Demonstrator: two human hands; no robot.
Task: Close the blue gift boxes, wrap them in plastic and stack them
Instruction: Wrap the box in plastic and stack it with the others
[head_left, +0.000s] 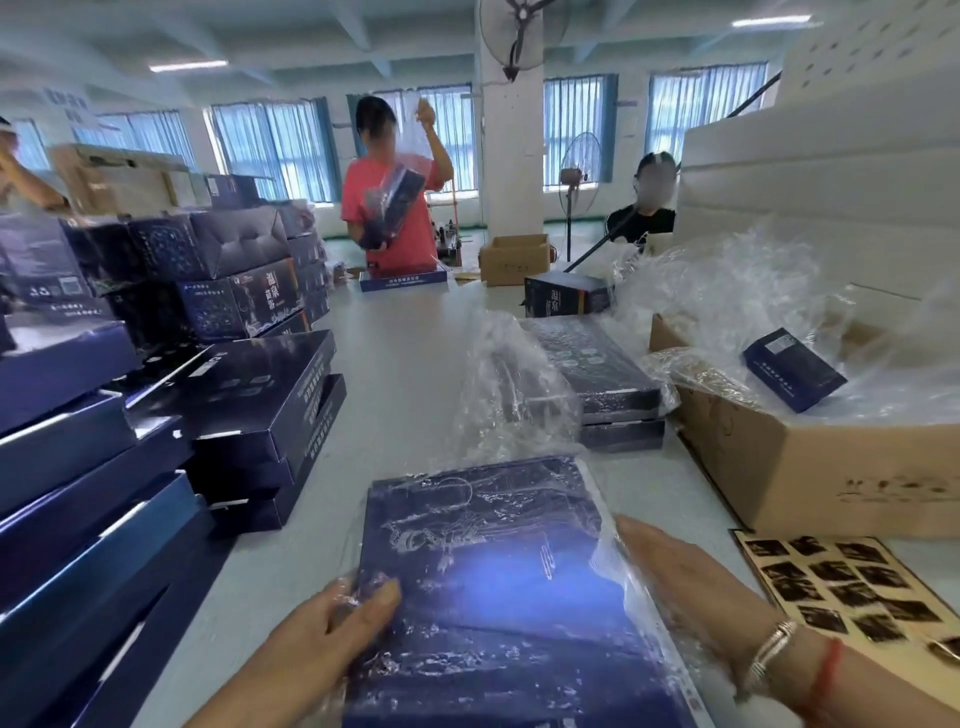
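- Blue gift box (498, 587) lies flat on tabletop (410, 364), near edge, inside clear plastic bag (514, 384).
- Left grip (332, 629): thumb and fingers pinch box's left edge through the plastic.
- Right grip (691, 587): fingers straight, pressed flat along box's right side.
- Wrapped boxes (602, 379) stacked just beyond.
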